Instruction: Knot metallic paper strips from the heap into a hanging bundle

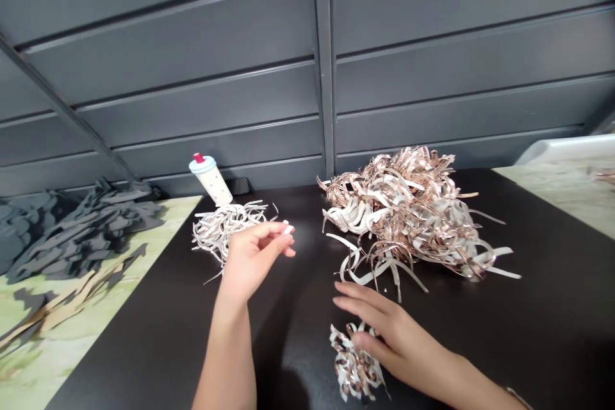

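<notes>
My left hand is pinched on a small white piece, held above the black table. Just behind and left of it lies a loose pile of thin white strips. My right hand has its fingers stretched out and apart, over the edge of a small heap of curled rose-gold and white strips. Beyond that hand spreads a large tangle of shiny rose-gold and white strips. Nothing shows between the fingers of my right hand.
A cream cup with a light blue lid stands at the back by the grey panelled wall, near a dark flat object. Dark grey cut pieces and tan strips lie at the left, past the black table's edge.
</notes>
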A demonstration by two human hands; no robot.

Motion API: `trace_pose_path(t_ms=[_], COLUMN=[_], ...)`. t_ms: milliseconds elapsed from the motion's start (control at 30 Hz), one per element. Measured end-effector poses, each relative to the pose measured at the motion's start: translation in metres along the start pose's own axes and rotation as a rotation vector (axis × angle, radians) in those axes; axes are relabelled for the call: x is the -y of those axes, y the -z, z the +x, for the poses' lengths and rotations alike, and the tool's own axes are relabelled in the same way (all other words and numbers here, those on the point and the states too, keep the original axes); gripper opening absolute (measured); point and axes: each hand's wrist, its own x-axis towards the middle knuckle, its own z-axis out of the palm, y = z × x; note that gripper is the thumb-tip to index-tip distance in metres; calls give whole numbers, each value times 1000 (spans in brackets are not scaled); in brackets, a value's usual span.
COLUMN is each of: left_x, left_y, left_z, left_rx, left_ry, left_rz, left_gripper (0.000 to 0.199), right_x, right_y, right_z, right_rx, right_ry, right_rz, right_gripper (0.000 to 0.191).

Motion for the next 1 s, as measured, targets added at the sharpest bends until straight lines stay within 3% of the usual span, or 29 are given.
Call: trace_pose_path(t_ms=[133,400,567,667,767,867,1000], left_x=[-18,-21,-24,-28,-34,-39,-41], left_y=[-5,-4,-4,-3,-3,-4,-7], left_z=[-15,-24,-29,-32,-35,-38,-41], left_rx=[78,179,178,129,93,91,154], left_ry=[-2,-17,-44,-125,-285,-457,-531], left_rz=[-74,-295,-360,-313,-141,10,51], left_gripper=[6,7,7,6,12,16,17], right_x=[2,11,-7,-25,-31,-12,33], right_y=[5,-20,-34,-31,-15,11,42], right_z=[1,0,-6,-12,-13,-6,9], right_rx=[2,362,393,236,-151,-485,-578], right_ry=[6,49,87,69,87,216,311], right_rz=[82,-14,-123,-142,-141,-37,100], right_gripper=[44,59,64,62,38,18,12])
